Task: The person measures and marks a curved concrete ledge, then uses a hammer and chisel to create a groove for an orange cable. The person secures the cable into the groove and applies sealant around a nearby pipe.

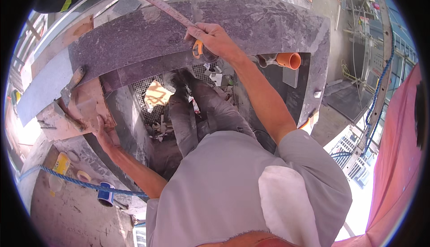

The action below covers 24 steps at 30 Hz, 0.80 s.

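My right hand (pixel 208 39) is closed on a tape measure (pixel 198 49) with an orange and black case, above the dark stone slab (pixel 251 21). From it the pulled-out blade (pixel 154 1) runs up to the far left, beyond the slab's far edge. Over on the left, my left hand (pixel 106 134) grips the near edge of a brownish board (pixel 87 104), the thumb on top and the other fingers partly hidden. A trowel (pixel 71 83) with a worn handle lies across that board's far side.
An orange pipe (pixel 289 60) sticks out under the slab at right. Rubble and a yellowish broken piece (pixel 156 95) lie around my legs. A blue rope (pixel 89 183) crosses at left, near a blue-and-white tin (pixel 105 194) and a yellow-labelled bottle (pixel 59 168). Scaffolding (pixel 380 68) stands right.
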{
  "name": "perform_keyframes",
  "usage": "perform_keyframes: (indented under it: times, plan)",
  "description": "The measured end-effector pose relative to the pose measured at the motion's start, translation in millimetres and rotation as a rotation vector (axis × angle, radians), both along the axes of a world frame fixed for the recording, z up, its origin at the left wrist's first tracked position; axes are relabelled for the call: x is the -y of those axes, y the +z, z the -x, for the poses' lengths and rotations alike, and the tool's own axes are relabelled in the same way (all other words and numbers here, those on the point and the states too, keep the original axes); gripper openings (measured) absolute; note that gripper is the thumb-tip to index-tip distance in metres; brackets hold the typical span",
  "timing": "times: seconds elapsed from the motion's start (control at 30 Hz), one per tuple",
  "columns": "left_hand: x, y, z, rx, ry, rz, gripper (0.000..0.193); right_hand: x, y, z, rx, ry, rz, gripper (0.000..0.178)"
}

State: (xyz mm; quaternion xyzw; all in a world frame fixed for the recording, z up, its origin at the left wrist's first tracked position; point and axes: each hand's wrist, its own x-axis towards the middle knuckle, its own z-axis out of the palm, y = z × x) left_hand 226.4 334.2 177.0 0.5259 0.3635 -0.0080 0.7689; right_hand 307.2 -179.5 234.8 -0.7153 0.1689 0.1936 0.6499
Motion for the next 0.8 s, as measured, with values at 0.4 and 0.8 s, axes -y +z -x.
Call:
perform_keyframes:
  times: [0.4, 0.8]
  plan:
    - [28, -9, 0, 0.194, 0.067, -0.158, 0.057, 1, -12, 18, 0.081, -0.128, 0.035, 0.033]
    - [168, -140, 101, 0.591, 0.404, 0.137, 0.048, 58, -47, 87, 0.547, -0.218, 0.100, 0.029]
